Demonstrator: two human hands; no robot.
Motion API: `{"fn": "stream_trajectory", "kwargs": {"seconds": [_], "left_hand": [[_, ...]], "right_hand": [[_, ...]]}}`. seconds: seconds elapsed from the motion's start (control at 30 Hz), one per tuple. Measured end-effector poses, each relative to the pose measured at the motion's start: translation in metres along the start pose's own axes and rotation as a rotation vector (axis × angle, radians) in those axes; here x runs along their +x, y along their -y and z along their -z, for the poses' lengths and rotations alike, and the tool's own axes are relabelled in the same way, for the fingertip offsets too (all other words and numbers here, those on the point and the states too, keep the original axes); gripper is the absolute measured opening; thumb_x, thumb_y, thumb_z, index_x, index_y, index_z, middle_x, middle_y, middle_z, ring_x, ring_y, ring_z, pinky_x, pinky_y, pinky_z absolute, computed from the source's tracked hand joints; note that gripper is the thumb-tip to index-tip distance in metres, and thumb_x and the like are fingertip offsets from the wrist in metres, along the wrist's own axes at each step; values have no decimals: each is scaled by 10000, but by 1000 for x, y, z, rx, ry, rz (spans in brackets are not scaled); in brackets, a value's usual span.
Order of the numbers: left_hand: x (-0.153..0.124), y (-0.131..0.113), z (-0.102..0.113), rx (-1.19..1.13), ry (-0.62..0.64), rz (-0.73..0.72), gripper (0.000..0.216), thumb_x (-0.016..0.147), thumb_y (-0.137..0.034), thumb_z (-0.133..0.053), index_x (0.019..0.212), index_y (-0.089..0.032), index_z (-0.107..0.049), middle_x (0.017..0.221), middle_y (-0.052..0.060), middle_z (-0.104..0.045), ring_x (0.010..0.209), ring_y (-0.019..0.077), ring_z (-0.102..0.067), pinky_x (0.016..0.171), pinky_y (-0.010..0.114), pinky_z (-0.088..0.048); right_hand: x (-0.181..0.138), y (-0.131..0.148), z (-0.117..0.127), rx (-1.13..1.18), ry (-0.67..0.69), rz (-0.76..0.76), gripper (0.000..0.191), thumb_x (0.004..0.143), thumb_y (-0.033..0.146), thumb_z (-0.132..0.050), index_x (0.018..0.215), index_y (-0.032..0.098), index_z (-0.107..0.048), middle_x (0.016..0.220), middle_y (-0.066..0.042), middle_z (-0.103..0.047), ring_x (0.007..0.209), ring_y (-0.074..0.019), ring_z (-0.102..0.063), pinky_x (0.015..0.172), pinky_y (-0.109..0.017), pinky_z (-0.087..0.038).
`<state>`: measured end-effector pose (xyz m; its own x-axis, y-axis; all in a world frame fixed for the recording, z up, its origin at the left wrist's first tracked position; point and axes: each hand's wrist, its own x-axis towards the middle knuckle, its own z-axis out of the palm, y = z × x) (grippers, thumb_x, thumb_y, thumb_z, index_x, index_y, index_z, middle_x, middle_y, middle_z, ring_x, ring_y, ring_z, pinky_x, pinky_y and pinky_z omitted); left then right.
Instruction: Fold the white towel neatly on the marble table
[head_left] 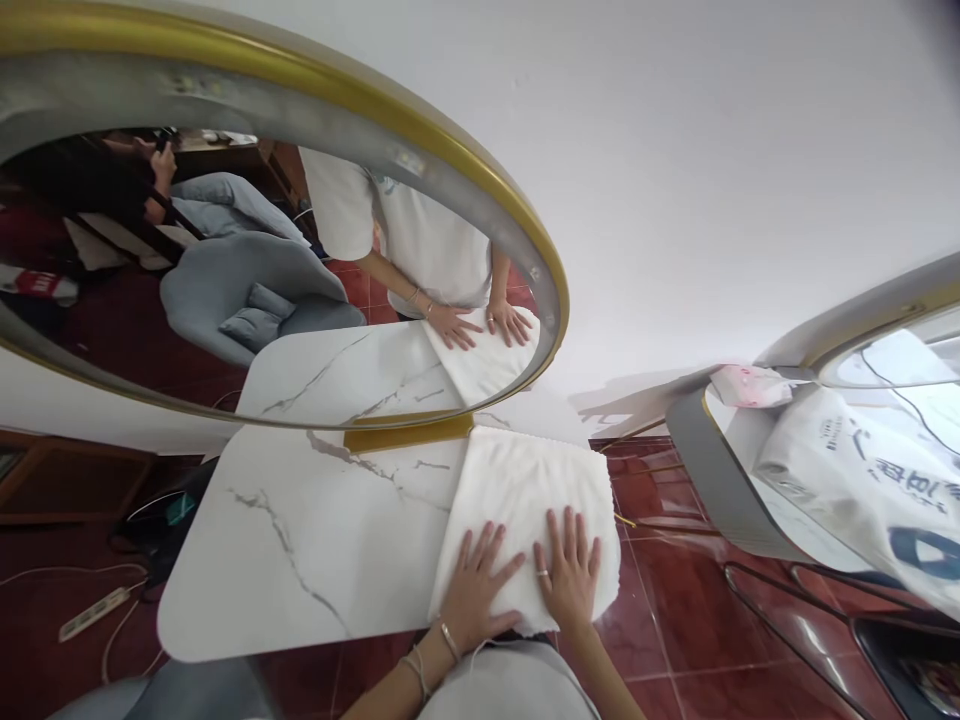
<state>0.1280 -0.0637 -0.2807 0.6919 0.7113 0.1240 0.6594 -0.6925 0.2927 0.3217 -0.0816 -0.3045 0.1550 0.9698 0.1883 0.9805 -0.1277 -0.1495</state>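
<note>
A white cloth (529, 475), folded and slightly wrinkled, lies over the right end of the white marbled table (322, 540). Flat on its left part rests my left hand (478, 590), fingers spread, with bracelets at the wrist. My right hand (570, 575), wearing a ring, presses on the cloth's right part with its fingers stretched out. Both palms face down and grip nothing. The cloth's right edge reaches past the tabletop, whose end is hidden beneath it.
A gold-rimmed mirror (551, 260) stands at the table's back and reflects a person and grey chairs. To the right, a second table (757, 515) bears a white bag (862, 470) and a tissue pack (750, 385). A power strip (94, 613) lies on the red floor at left.
</note>
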Motion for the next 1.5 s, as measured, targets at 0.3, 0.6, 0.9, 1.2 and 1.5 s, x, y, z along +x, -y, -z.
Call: {"fn": "stream_trajectory", "kwargs": {"seconds": [0.3,0.6,0.9,1.2,1.5], "left_hand": [[71,41,5,-37,-300,555,336,910,-380,-473,1165,-230,-632,1284,120,-546,1166,273,-492,956,447,-409],[139,89,4,-121,-629,751,332,939,-160,-359,973,-209,-685,995,78,-659,951,173,-617,865,314,-492],[117,75,-13,98,-418,568,579,940,-320,-398,1480,-173,-253,1531,142,-292,1433,277,-224,1135,479,-280],[80,112,8,119,-403,657,603,950,-332,-380,1504,-197,-184,1561,112,-225,1449,248,-183,1149,456,-250],[14,174,41,104,-424,771,587,936,-358,-410,1475,-167,-275,1539,137,-281,1447,257,-186,1148,473,-248]], "right_hand": [[56,-17,-5,149,-125,-152,565,966,501,-250,1293,135,-530,1109,-165,-593,1028,-288,-499,874,-461,-372],[81,-21,-11,161,-222,-174,421,960,393,-340,1193,149,-593,1066,-153,-587,964,-282,-494,793,-401,-382],[104,21,-26,176,-131,172,528,973,388,-362,1467,210,-308,1461,-138,-392,1376,-281,-289,1084,-482,-261],[122,78,-32,158,-16,326,596,979,377,-355,1518,224,-152,1530,-108,-302,1434,-248,-197,1137,-470,-199],[125,179,-46,220,-16,447,623,968,371,-377,1515,170,-157,1539,-144,-262,1447,-264,-146,1133,-488,-215]]}}
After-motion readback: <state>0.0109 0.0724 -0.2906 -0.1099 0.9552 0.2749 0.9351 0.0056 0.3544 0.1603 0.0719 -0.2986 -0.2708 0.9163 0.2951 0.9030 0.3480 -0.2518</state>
